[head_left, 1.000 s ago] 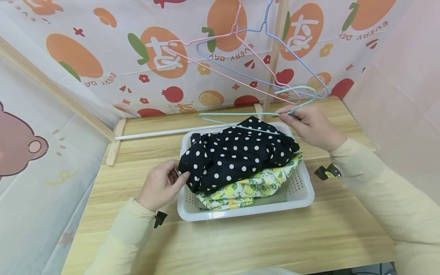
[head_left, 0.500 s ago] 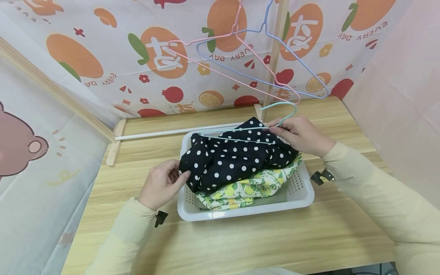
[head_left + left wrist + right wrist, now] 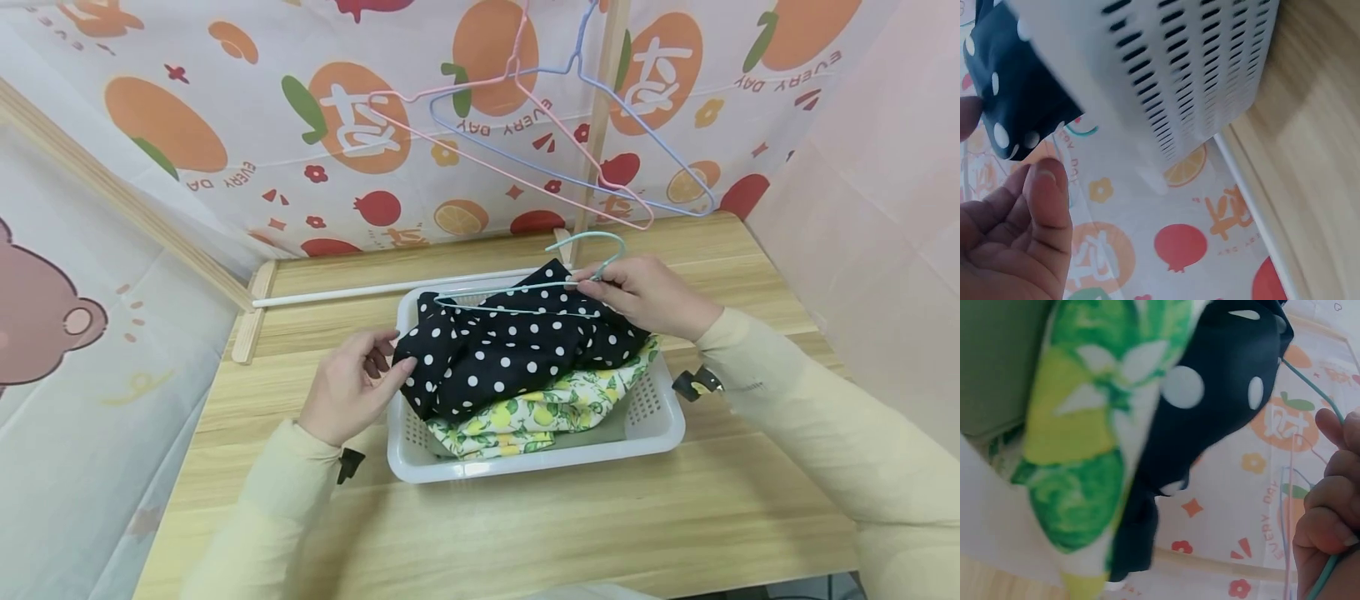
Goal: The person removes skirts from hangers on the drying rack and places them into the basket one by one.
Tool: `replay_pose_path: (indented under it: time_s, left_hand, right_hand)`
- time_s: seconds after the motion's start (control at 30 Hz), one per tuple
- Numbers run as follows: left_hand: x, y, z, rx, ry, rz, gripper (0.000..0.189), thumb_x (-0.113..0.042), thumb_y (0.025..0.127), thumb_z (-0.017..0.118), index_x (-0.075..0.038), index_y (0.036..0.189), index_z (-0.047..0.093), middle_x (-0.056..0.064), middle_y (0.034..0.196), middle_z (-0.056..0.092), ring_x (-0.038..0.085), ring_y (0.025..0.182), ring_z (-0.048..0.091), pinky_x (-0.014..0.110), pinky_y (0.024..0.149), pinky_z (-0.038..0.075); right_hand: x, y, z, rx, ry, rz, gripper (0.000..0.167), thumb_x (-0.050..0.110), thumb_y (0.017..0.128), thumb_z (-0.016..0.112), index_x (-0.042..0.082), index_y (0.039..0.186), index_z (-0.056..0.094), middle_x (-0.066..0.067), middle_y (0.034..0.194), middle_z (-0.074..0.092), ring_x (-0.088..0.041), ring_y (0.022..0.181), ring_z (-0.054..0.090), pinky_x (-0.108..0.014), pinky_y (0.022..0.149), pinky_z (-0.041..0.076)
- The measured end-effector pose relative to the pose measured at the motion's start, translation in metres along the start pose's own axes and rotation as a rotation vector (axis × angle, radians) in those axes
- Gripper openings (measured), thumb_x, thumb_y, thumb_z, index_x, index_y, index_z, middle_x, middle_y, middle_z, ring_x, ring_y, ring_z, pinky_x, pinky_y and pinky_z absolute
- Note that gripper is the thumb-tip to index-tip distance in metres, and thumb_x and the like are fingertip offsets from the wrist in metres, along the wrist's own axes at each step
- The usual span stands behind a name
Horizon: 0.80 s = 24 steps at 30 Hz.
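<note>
A white perforated basket holds a black cloth with white polka dots, lying on a lemon-print cloth. Pinched at its neck by my right hand is a mint-green hanger. Its hook points up and its thin arm lies across the dotted cloth in the head view. At the basket's left side, my left hand has thumb and fingers parted around the edge of the dotted cloth. The left wrist view shows a gap between the thumb and the dotted corner.
A pink hanger and a blue hanger hang above the back of the wooden table. Behind the basket runs a white rod, low between wooden stand feet. A fruit-print curtain closes the back.
My right hand has brought the mint-green hanger down and left, over the dotted cloth. My left hand's fingers have loosened from the cloth's left edge and spread apart.
</note>
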State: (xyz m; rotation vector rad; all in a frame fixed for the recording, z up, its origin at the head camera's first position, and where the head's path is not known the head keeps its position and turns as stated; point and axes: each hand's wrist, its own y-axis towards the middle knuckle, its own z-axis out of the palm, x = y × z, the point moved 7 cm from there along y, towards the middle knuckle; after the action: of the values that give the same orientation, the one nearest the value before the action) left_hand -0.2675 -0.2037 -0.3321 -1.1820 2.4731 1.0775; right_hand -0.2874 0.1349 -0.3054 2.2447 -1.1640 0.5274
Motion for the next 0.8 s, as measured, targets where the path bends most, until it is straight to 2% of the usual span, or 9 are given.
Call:
replay_pose_path:
  time_s: [0.03,0.1,0.2,0.27,0.47,0.6,0.8]
  left_hand:
    - [-0.001,0.003,-0.002,-0.007,0.011,0.005,0.033,-0.013,0.081,0.076,0.003,0.107,0.065,0.007,0.081,0.059,0.012,0.064,0.054,0.019,0.055,0.045]
    - [-0.003,0.009,-0.006,-0.018,0.035,0.016,0.03,-0.014,0.082,0.075,0.002,0.106,0.065,0.008,0.082,0.059,0.013,0.065,0.053,0.018,0.056,0.044]
    - [-0.009,0.02,-0.01,-0.02,0.065,0.036,0.025,-0.014,0.083,0.073,0.0,0.103,0.066,0.007,0.08,0.057,0.013,0.065,0.051,0.019,0.056,0.042]
    - [-0.013,0.026,-0.012,-0.013,0.076,0.051,0.023,-0.013,0.084,0.072,0.001,0.101,0.066,0.006,0.079,0.057,0.013,0.065,0.051,0.02,0.056,0.042]
    - [-0.022,0.04,-0.012,0.017,0.081,0.089,0.021,-0.013,0.085,0.071,0.0,0.1,0.067,0.005,0.078,0.058,0.012,0.066,0.051,0.024,0.056,0.045]
    - [-0.028,0.049,-0.01,0.04,0.072,0.119,0.019,-0.014,0.086,0.07,-0.001,0.1,0.067,0.002,0.076,0.057,0.011,0.066,0.051,0.025,0.056,0.046]
    - [-0.036,0.066,-0.007,0.086,0.072,0.143,0.015,-0.015,0.088,0.069,-0.003,0.097,0.069,0.0,0.073,0.057,0.012,0.063,0.051,0.027,0.054,0.046]
  right_hand:
    - [0.001,0.001,-0.001,0.003,-0.003,0.003,0.022,0.02,0.097,0.058,0.01,0.111,0.072,0.003,0.109,0.071,-0.012,0.058,0.038,-0.025,0.052,0.036]
    - [0.002,0.003,-0.001,0.012,-0.013,0.007,0.018,0.021,0.097,0.058,0.01,0.101,0.073,0.003,0.11,0.07,-0.011,0.066,0.05,-0.026,0.055,0.038]
    - [0.006,0.006,-0.001,0.032,-0.019,0.01,0.019,0.021,0.097,0.058,0.013,0.084,0.069,0.002,0.111,0.07,-0.011,0.087,0.063,-0.027,0.06,0.04]
    - [0.006,0.008,0.0,0.047,-0.026,0.018,0.022,0.021,0.098,0.057,0.016,0.078,0.066,0.003,0.111,0.07,-0.011,0.1,0.064,-0.027,0.063,0.041]
    - [0.006,0.013,0.008,0.099,-0.017,0.039,0.016,0.023,0.098,0.057,0.017,0.093,0.071,0.006,0.111,0.069,-0.01,0.1,0.064,-0.028,0.068,0.046]
    - [0.005,0.017,0.011,0.122,-0.023,0.036,0.019,0.026,0.099,0.056,0.017,0.1,0.072,0.003,0.111,0.069,-0.013,0.104,0.063,-0.032,0.083,0.051]
    - [0.005,0.023,0.016,0.166,-0.057,0.048,0.025,0.03,0.1,0.053,0.017,0.112,0.071,0.002,0.11,0.07,-0.013,0.102,0.064,-0.037,0.093,0.05]
